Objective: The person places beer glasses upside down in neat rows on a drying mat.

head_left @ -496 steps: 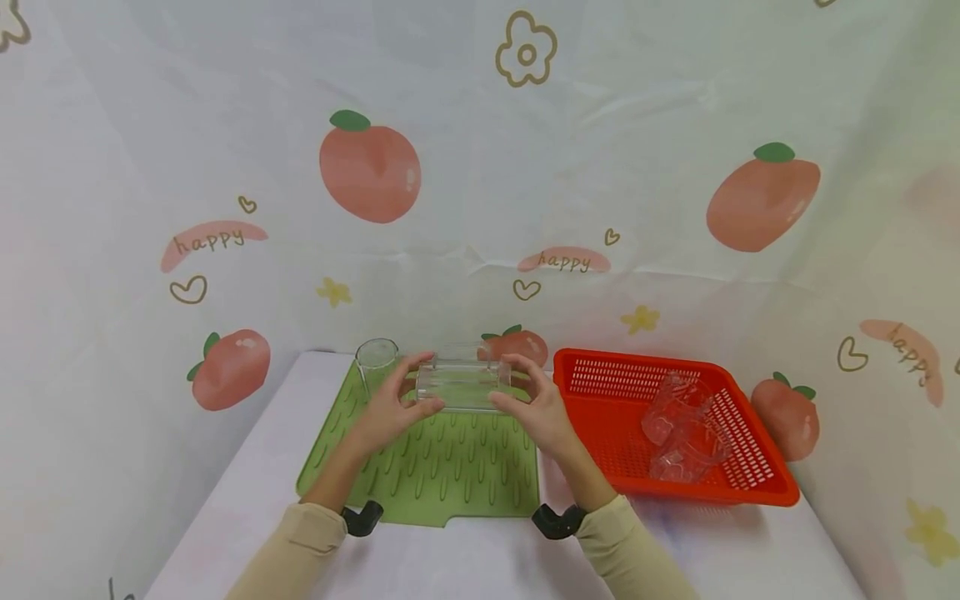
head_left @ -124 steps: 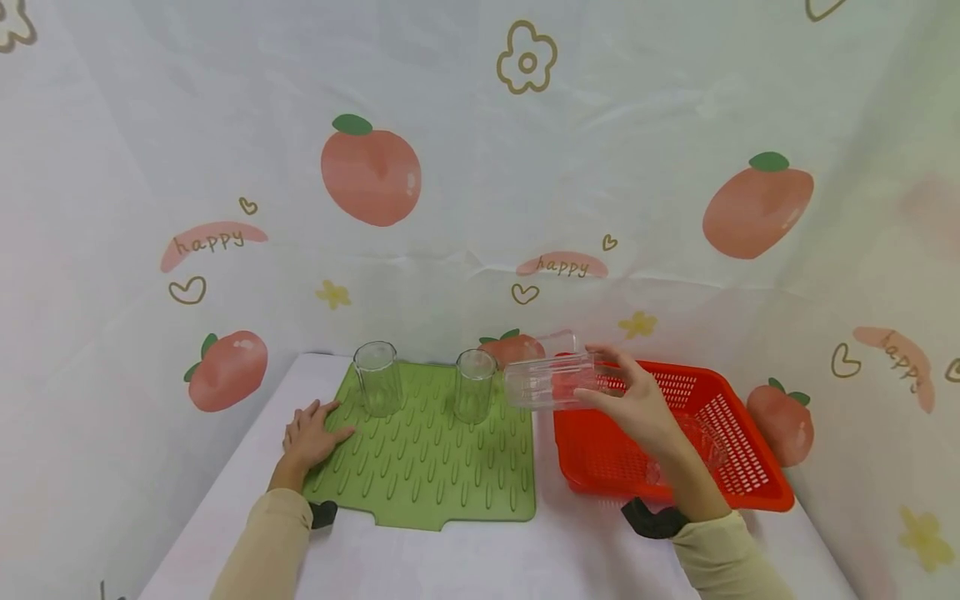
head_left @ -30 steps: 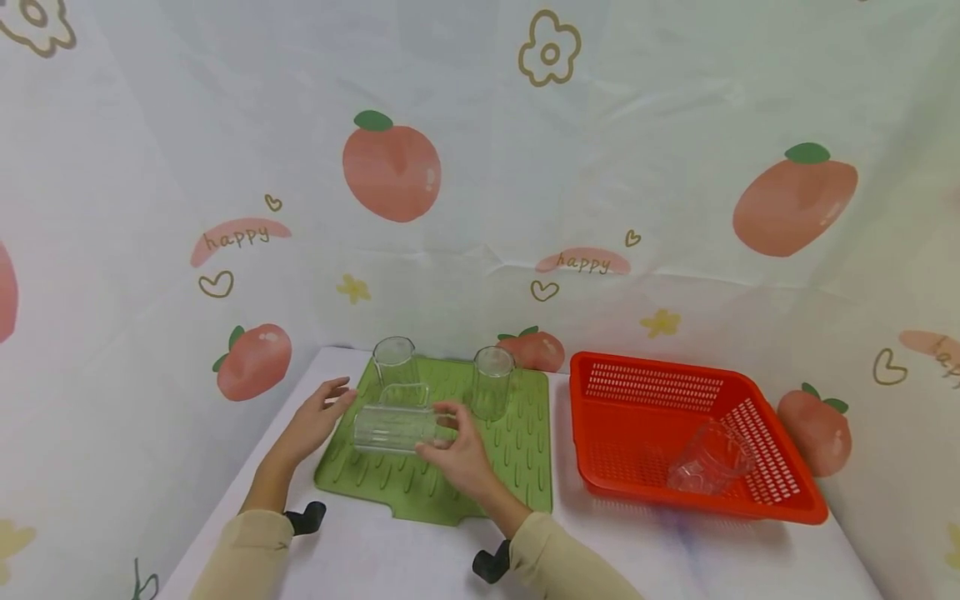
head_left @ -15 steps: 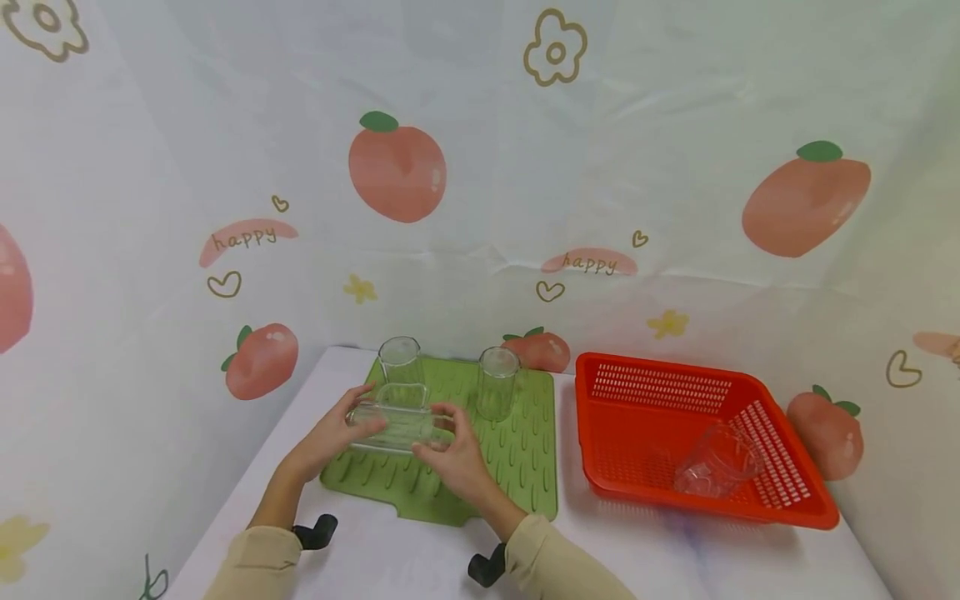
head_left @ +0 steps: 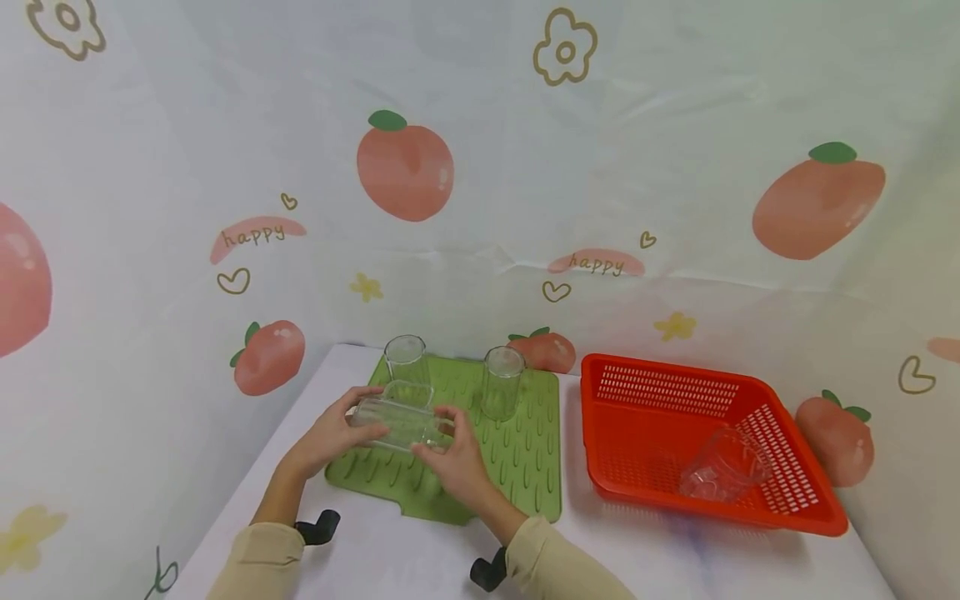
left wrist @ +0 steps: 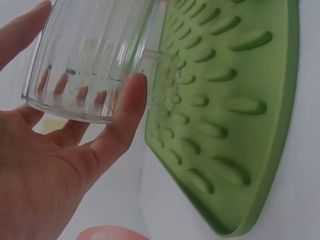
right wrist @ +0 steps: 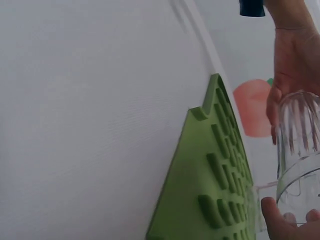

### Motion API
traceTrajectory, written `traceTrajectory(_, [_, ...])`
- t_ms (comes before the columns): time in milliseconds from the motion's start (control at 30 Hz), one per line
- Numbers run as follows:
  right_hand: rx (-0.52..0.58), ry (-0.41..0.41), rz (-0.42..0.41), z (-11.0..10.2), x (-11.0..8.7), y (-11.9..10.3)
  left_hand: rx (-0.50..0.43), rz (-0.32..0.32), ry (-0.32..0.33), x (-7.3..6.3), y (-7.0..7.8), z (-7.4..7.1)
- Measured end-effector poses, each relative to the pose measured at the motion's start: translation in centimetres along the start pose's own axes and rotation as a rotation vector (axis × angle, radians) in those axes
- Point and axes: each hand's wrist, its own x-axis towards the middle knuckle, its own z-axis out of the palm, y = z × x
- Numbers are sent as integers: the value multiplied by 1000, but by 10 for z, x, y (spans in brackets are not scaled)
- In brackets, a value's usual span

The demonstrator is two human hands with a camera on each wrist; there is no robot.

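A clear glass mug (head_left: pixel 401 427) lies sideways in the air above the green drying mat (head_left: pixel 517 475), its handle on the far side. My left hand (head_left: pixel 324 435) holds its left end, with the thumb on the near side and the fingers around it. At the right end, my right hand (head_left: pixel 457 458) grips it between thumb and fingers. The left wrist view shows the ribbed glass wall of the mug (left wrist: pixel 90 60) against the left thumb and fingers. Two more clear glasses, one at the back left (head_left: pixel 407 360) and one further right (head_left: pixel 502 383), stand upright on the mat.
A red plastic basket (head_left: pixel 591 442) with slotted sides stands right of the mat. One clear glass mug (head_left: pixel 722 468) lies tilted inside it, near its right wall. Behind the table hangs a white cloth (head_left: pixel 480 208) printed with peaches.
The right hand brought the mug from the basket to above the mat. The left hand came in and took hold of its left end. Just now the mug has tilted slightly, left end up.
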Motion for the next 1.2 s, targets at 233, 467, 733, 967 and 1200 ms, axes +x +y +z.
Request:
traceTrajectory(233, [-249,9,-150,0,-4,6,22,11,-2,-2,-1,-12])
traceTrajectory(467, [-662,81,-518,-3,-1,6,22,10,-15,-2,2,-20])
traceTrajectory(733, [-963,88,-734,-4,7,4,43,-24,3,-1,8,-18])
traceTrajectory(967, [-1133,39,-733,3,11,4,64,-54,9,1,9,-18])
traceTrajectory(1200, [-1188,-13,-613,12,15,-3,22,-47,-1,0,12,-19])
